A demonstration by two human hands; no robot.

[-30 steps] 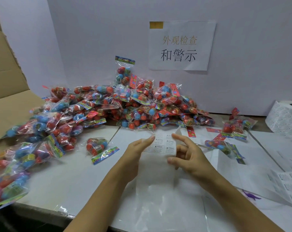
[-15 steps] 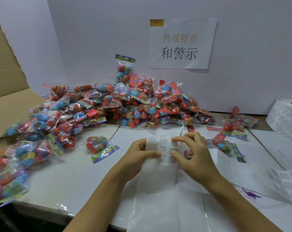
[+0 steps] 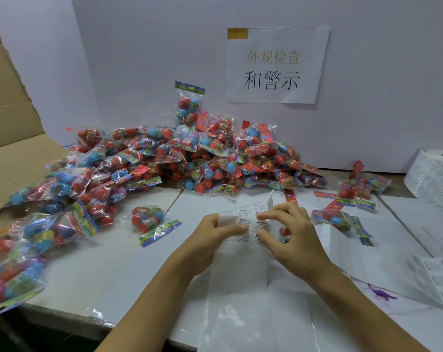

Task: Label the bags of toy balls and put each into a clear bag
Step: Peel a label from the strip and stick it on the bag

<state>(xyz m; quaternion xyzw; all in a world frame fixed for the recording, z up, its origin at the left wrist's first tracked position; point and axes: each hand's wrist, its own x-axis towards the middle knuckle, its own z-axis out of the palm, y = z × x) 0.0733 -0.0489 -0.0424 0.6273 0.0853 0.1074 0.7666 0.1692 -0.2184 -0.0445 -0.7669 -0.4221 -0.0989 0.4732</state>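
A white sheet of warning labels (image 3: 248,219) is held up over the table in front of me. My left hand (image 3: 216,233) pinches its left edge with the thumb on top. My right hand (image 3: 289,231) pinches at the sheet's middle with thumb and fingertips. Under both hands lies a stack of clear bags (image 3: 243,288). A big pile of bags of toy balls (image 3: 195,161) stretches from the wall to the left edge. One single bag of balls (image 3: 149,219) lies left of my hands, and another (image 3: 334,219) lies right of them.
A roll of labels (image 3: 433,176) stands at the far right, with loose label strips (image 3: 438,278) near the right edge. A cardboard box flap (image 3: 10,128) rises at left. A paper sign (image 3: 276,64) hangs on the white wall. The table's front edge (image 3: 70,313) runs bottom left.
My hands closed onto the label sheet: the left thumb came down on its left edge, and the right fingers curled in and pinch at its middle.
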